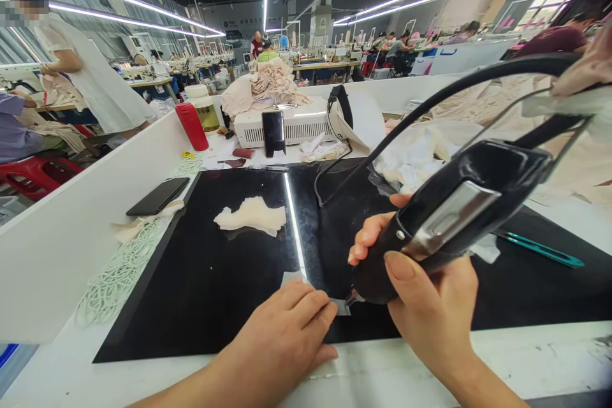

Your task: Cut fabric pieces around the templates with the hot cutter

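Note:
My right hand (430,293) is wrapped round a black corded hand-held power tool (444,210) with a silver metal switch plate, tilted so that its small metal tip points down and left. The tip is at a small thin greyish strip (343,307) on a glossy black board (191,293). My left hand (282,325) rests on the board beside the tip, fingers together, holding the strip down. Part of the strip is hidden under the fingers, and a pale corner shows above them. Beyond my left hand lies a ragged cream fabric scrap (252,215).
Teal tweezers (540,248) lie at the right. Light green cord (124,274) and a black phone-like slab (159,196) lie left. A red bottle (191,126), upright phone (273,134) and white machine box (301,124) stand behind. The tool's black cable (421,108) arches overhead. Co-workers sit beyond.

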`<state>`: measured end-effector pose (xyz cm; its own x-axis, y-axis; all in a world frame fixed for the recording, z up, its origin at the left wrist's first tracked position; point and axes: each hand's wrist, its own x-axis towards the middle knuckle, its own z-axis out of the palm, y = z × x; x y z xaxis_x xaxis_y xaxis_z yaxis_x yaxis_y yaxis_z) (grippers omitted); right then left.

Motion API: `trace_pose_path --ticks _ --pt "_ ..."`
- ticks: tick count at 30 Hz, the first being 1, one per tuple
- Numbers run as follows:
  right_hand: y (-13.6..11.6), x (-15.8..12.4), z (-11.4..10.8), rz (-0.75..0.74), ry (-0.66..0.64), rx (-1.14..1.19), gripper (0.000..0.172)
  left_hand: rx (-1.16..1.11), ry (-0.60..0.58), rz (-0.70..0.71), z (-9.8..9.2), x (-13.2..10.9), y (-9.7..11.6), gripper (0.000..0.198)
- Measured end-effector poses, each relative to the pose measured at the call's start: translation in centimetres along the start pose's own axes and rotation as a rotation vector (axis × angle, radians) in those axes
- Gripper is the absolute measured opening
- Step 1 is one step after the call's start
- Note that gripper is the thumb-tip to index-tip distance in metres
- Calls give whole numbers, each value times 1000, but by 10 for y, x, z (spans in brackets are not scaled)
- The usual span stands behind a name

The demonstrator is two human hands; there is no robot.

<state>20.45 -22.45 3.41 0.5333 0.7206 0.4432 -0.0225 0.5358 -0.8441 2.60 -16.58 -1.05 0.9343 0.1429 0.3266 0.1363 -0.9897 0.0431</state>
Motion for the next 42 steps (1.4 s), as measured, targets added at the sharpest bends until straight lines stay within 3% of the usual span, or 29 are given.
trace_pose_path --ticks 6,34,38,42 --pt "-1 2 -4 -15 46 -13 47 -5 -15 -4 1 -1 -2 48" --pt "-5 -5 -2 -20 24 -8 36 -63 -43 -33 1 -1 -1 44" --pt "-8 -3 -3 4 -1 -5 42 -104 -50 -27 1 -1 -5 42" --pt "-20 3 -3 -20 -25 -132 42 -172 -66 -7 -1 0 -8 37"
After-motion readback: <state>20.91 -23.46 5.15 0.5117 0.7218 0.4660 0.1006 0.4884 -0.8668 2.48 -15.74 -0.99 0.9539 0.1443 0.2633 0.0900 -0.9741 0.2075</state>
